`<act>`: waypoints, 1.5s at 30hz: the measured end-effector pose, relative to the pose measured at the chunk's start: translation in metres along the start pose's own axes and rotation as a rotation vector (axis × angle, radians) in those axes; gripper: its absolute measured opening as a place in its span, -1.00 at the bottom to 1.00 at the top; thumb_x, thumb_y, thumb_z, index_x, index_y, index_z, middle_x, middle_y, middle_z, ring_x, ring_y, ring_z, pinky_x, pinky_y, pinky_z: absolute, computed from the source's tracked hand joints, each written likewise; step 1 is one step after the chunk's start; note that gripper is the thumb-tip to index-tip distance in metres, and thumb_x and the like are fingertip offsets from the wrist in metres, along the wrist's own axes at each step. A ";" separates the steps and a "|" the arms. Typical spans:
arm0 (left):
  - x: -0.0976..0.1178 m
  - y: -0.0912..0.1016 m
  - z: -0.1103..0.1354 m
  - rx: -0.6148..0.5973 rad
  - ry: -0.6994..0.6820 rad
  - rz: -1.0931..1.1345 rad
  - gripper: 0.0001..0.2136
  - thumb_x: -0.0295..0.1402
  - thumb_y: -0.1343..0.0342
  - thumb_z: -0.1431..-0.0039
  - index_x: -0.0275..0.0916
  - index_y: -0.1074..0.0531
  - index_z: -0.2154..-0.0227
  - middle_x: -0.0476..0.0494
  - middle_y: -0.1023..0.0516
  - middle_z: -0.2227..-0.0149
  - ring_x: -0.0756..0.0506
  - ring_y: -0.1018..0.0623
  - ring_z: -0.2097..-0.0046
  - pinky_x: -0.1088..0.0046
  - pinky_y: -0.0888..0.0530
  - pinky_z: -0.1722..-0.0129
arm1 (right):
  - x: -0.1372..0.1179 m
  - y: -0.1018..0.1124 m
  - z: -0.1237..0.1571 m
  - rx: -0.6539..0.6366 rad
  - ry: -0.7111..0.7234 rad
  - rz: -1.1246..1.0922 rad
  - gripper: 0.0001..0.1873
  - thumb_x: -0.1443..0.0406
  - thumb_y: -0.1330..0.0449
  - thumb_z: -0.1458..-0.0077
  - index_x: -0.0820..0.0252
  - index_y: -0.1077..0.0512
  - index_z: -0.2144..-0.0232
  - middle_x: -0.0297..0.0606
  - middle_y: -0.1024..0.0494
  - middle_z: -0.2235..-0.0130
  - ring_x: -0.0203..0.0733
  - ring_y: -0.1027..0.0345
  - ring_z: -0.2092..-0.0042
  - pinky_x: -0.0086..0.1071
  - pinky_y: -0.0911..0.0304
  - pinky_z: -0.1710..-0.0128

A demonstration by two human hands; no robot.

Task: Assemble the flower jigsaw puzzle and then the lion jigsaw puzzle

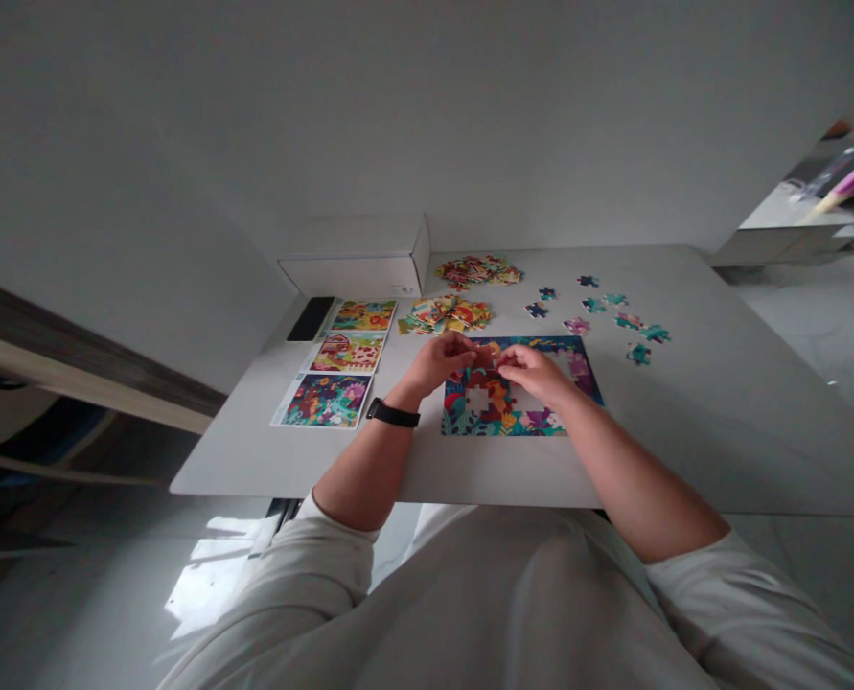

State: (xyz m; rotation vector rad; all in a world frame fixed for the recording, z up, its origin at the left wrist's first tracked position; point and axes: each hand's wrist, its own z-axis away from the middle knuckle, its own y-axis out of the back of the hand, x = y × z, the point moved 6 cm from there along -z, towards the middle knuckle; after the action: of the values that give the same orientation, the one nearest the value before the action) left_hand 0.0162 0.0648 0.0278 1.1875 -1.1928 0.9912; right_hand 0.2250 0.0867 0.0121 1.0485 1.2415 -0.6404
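Note:
A partly assembled jigsaw puzzle [456,422] with a dark blue border and colourful plants lies on the table in front of me. Gaps show in its middle and lower left. Over its upper left part, my left hand [441,364], with a black band on the wrist, is closed in a pinch. My right hand [534,372] pinches from the other side, fingertips close to the left ones. Between them is a reddish-brown puzzle piece [484,356], which both hands appear to grip. Fingers partly hide its edges.
Loose blue, teal and pink pieces [593,305] lie to the right. Two heaps of pieces [450,312] [478,271] sit behind the puzzle. Three picture cards [326,400], a dark phone [311,319] and a white box [355,273] occupy the left, near the wall.

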 end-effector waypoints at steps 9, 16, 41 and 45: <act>0.000 -0.002 0.005 -0.121 0.091 -0.109 -0.66 -0.15 -0.46 -0.03 -0.28 -0.55 0.27 -0.05 -0.58 0.40 0.04 -0.48 0.48 0.53 -0.43 0.51 | -0.020 -0.005 0.007 -0.023 0.196 0.165 -0.82 0.22 -0.29 -0.14 0.01 -0.50 0.17 -0.27 -0.66 0.16 -0.09 -0.54 0.16 -0.17 -0.45 0.03; 0.001 -0.006 0.011 -0.232 0.140 -0.207 -0.70 -0.16 -0.45 -0.04 -0.25 -0.58 0.28 -0.05 -0.62 0.41 0.01 -0.51 0.46 0.53 -0.45 0.53 | -0.012 -0.010 0.009 -0.075 0.133 0.202 -0.81 0.21 -0.31 -0.15 0.01 -0.53 0.15 -0.33 -0.66 0.28 -0.10 -0.55 0.24 -0.25 -0.42 0.17; 0.011 -0.013 0.014 -0.298 -0.139 -0.778 -0.91 -0.38 -0.32 -0.12 -0.18 -0.70 0.32 -0.08 -0.73 0.26 -0.09 -0.61 0.23 0.48 -0.43 0.21 | -0.019 -0.032 0.019 -0.205 0.188 0.639 -0.66 0.36 -0.44 -0.16 0.01 -0.65 0.01 -0.25 -0.76 0.14 -0.02 -0.64 0.13 -0.26 -0.42 0.13; 0.010 -0.011 0.013 -0.311 -0.117 -0.899 -0.90 -0.33 -0.31 -0.18 -0.18 -0.70 0.30 -0.10 -0.73 0.23 -0.10 -0.61 0.21 0.48 -0.42 0.19 | -0.024 -0.027 0.019 -0.172 0.232 0.769 -0.69 0.36 -0.44 -0.18 0.08 -0.65 0.01 -0.18 -0.75 0.06 -0.02 -0.62 0.04 -0.27 -0.41 0.06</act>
State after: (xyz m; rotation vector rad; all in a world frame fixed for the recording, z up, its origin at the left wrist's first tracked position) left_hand 0.0264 0.0501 0.0357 1.3364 -0.7188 0.0595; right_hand 0.2039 0.0549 0.0270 1.3591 0.9538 0.1798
